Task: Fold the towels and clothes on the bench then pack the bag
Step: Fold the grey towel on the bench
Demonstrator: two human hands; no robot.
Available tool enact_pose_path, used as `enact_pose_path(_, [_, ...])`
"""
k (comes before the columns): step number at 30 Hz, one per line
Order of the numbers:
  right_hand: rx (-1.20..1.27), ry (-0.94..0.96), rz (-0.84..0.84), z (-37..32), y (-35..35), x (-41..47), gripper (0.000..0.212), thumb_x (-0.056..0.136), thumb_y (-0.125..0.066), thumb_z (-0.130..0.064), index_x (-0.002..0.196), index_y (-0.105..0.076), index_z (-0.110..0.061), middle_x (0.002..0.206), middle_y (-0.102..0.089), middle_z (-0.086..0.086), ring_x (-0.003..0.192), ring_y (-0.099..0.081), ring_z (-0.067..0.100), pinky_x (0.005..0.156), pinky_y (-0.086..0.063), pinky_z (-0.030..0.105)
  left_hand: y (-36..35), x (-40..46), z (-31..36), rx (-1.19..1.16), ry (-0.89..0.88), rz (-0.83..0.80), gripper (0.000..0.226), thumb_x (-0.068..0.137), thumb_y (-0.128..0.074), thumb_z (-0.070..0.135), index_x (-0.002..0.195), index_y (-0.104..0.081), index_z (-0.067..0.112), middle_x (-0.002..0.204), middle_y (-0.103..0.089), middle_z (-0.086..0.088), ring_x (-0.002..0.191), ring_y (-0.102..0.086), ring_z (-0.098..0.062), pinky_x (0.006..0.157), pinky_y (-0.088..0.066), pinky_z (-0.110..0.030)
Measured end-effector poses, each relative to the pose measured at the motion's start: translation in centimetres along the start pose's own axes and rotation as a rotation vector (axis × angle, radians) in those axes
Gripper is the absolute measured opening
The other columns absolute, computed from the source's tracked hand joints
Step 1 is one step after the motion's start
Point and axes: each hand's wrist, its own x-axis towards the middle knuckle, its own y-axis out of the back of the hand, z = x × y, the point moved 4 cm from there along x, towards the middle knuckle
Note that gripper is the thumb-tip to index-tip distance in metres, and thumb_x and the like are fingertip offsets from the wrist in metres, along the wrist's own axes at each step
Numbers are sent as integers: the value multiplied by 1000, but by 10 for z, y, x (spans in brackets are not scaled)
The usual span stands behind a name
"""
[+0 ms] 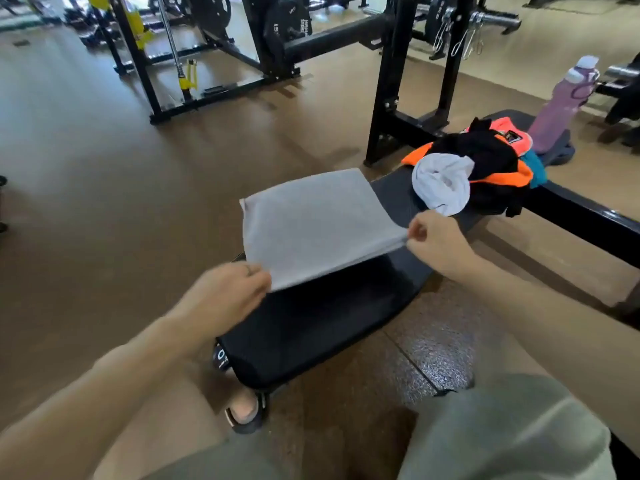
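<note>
Now the grey towel is hanging stretched above the black bench, its near edge running from lower left to upper right, its far end reaching over the bench's left side. The left hand is pinching the near left corner; the right hand is pinching the near right corner. Farther along the bench, a crumpled pile of clothes is lying, with a purple bottle beyond. No bag can be made out.
</note>
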Motion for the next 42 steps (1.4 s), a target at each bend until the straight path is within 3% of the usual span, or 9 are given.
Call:
enact_pose_path(5, [-318, 122, -134, 52, -58, -27, 13, 87, -53, 2, 82, -52, -10, 100, -49, 6, 82, -55, 31, 71, -48, 39, -97, -10, 32, -90, -83, -297, 8, 96, -49, 25, 90, -53, 22, 87, -57, 4, 79, -60, -22, 65, -45, -33])
enact_pose_path(13, [-722, 383, -112, 66, -53, -35, 23, 71, -69, 6, 85, -58, -9, 92, -56, 9, 75, -55, 31, 58, -48, 41, -94, 3, 31, -337, -63, -481, 10, 96, -56, 43, 99, -54, 34, 96, -58, 16, 86, -57, -7, 79, -49, -28])
enact_pose_path(18, [-865, 217, -140, 64, -47, -27, 34, 55, -77, 9, 78, -60, -8, 86, -54, 12, 77, -56, 34, 65, -49, 44, -71, 36, -52, -377, 248, -143, 20, 98, -58, 26, 117, -61, 28, 93, -60, 12, 80, -57, -9, 82, -52, -38])
enact_pose_path(21, [-799, 198, -104, 25, -56, -29, 36, 46, -70, 10, 76, -59, -6, 87, -55, 16, 85, -57, 38, 75, -49, 47, -82, 44, -103, -386, 501, -47, 44, 97, -55, 15, 140, -50, 24, 126, -57, -1, 109, -59, -22, 97, -49, -41])
enact_pose_path(24, [-571, 387, -195, -40, -100, -33, 31, 57, -63, 8, 82, -57, -10, 90, -57, 12, 78, -57, 35, 66, -51, 43, -99, 61, -118, -467, 535, -73, 55, 98, -52, 9, 149, -44, 25, 145, -49, -5, 131, -49, -26, 109, -41, -40])
enact_pose_path(27, [-355, 376, -289, -79, -147, -40, 13, 86, -55, -11, 99, -58, -11, 96, -56, 8, 79, -55, 30, 64, -43, 36, -107, 78, -122, -480, 442, -84, 42, 94, -52, 1, 129, -59, 22, 130, -59, 0, 120, -53, -24, 99, -43, -34])
enact_pose_path(29, [-323, 335, -275, -83, -167, -41, 18, 93, -50, -27, 105, -58, -16, 98, -55, 4, 83, -54, 26, 66, -37, 32, -108, 82, -125, -467, 427, -64, 31, 89, -55, -1, 110, -63, 20, 108, -63, 2, 103, -57, -23, 86, -43, -32])
enact_pose_path(33, [-324, 330, -215, -72, -177, -47, 24, 89, -46, -33, 106, -57, -20, 98, -51, 1, 85, -51, 25, 72, -44, 38, -105, 85, -131, -430, 488, -3, 16, 89, -56, 6, 92, -56, 22, 83, -58, 6, 82, -54, -22, 74, -49, -40])
enact_pose_path(42, [-377, 332, -212, -97, -167, -79, 26, 86, -45, -33, 106, -56, -21, 107, -53, 3, 94, -50, 25, 80, -43, 38, -108, 82, -132, -437, 619, 20, 15, 89, -48, 4, 85, -42, 17, 77, -57, -5, 67, -45, -23, 59, -41, -39])
